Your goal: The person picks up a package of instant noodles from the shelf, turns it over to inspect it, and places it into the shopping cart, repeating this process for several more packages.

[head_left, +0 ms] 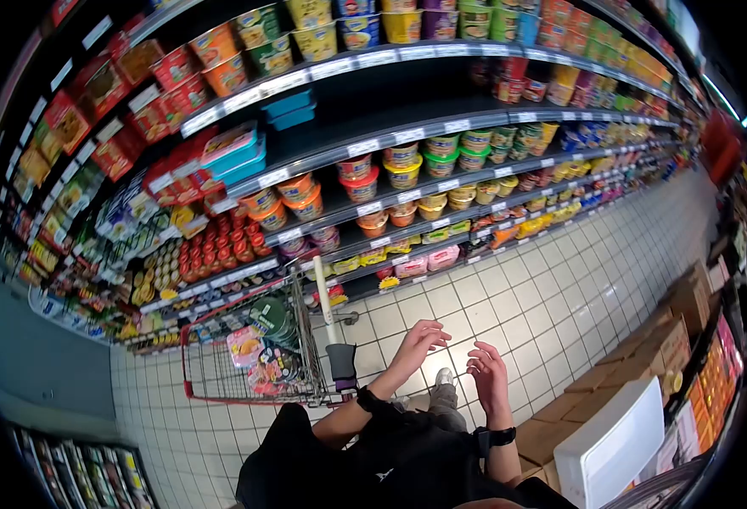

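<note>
My left hand (pixel 418 346) is held in the air over the tiled floor, its fingers loosely bent and apart, with nothing in them. Close beside it, my right hand (pixel 488 375) is raised with its fingers spread and slightly curled, also holding nothing. A shopping cart (pixel 318 360) stands to the left of my left hand; its handle (pixel 325 293) is nearest to that hand but not touched. Inside the cart lie a dark green round container (pixel 270 316), a pink package (pixel 244 346) and other colourful packs that I cannot make out.
Shelves (pixel 407 136) of cup noodles and packaged food run along the aisle ahead. Turquoise boxes (pixel 290 109) sit on one shelf. At right are cardboard boxes (pixel 615 373) and a white bin (pixel 609 445). The tiled floor (pixel 560 280) stretches between them. A refrigerated-looking case (pixel 85 467) is at lower left.
</note>
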Available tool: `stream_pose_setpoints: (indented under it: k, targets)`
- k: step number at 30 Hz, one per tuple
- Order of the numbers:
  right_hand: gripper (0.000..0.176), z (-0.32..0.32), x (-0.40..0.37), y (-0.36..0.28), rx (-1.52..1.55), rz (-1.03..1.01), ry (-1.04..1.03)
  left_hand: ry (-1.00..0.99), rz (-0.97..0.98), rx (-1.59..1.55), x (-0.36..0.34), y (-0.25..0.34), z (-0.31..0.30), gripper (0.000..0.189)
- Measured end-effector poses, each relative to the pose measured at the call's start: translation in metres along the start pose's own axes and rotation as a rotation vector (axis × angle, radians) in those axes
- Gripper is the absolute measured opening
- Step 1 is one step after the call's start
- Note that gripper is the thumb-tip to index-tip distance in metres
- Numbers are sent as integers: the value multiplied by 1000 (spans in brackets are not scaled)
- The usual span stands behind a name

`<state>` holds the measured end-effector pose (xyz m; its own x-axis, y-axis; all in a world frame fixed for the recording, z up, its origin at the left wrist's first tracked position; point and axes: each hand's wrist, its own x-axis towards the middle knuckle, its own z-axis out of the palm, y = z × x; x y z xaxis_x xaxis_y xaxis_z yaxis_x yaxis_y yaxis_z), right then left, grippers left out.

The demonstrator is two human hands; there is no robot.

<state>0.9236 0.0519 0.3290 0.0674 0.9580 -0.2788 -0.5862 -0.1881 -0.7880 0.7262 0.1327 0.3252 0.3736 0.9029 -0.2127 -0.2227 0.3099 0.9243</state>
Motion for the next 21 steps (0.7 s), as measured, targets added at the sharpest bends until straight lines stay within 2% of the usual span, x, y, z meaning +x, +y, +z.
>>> stream_pose_setpoints:
  k: [12, 21]
  targets:
    - [37, -38, 136, -82, -75, 141, -376, 442, 228, 31, 59, 15, 23, 25]
    - [38, 11, 212, -86, -61, 218, -574, 756, 343, -16, 62, 36, -17, 25]
